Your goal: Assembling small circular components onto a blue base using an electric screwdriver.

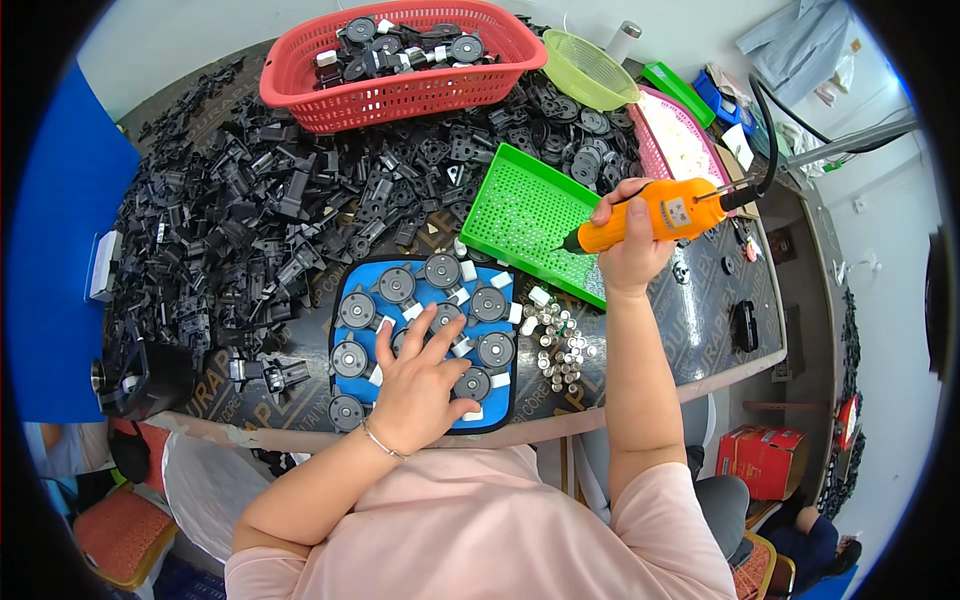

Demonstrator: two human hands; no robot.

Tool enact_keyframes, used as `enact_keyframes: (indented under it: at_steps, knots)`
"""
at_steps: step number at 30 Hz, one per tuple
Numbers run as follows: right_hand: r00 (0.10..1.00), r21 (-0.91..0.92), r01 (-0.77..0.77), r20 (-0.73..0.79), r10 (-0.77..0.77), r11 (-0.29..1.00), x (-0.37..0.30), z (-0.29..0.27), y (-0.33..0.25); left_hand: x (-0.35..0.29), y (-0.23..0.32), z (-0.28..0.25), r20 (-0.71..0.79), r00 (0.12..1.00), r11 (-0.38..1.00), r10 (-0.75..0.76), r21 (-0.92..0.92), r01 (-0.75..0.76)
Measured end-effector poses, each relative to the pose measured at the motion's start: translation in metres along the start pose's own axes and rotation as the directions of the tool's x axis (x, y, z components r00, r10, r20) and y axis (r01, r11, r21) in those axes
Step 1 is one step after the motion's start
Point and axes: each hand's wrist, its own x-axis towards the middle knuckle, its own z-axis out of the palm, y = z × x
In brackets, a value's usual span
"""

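My right hand (632,250) is wrapped around an orange electric screwdriver (668,212), its dark tip pointing left over the green perforated tray (515,195). A black cord runs up from the tool's rear end. My left hand (418,385) lies with fingers spread over a blue mat (365,278) near the table's front edge. On the mat sit several round grey-black wheel-like parts (494,350) with white tabs. The left fingers touch some of these parts and partly cover them. Just right of the mat is a cluster of small silver cylindrical pieces (562,355).
A red basket (300,92) holding similar wheel-like parts stands at the back, beside a yellow-green basket (590,75). Black plastic parts (270,190) are heaped across the table's left and middle. A pink basket (650,140) with white pieces stands at the right.
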Motion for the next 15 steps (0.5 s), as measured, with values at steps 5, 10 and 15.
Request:
enact_keyframes:
  at_steps: [5, 10, 15]
  knots:
    - [1.000, -0.025, 0.001, 0.018, -0.001, 1.000, 0.001, 0.000, 0.001, -0.001, 0.000, 0.001, -0.004, 1.000, 1.000, 0.000, 0.004, 0.000]
    - [0.999, -0.059, -0.012, 0.032, 0.014, 0.998, 0.003, 0.000, -0.003, -0.002, 0.000, 0.001, -0.007, 1.000, 1.000, 0.003, 0.006, -0.003]
    - [0.998, 0.100, 0.027, -0.067, -0.021, 0.995, 0.000, 0.004, -0.042, -0.001, 0.001, 0.001, -0.009, 1.000, 1.000, 0.009, 0.008, -0.008]
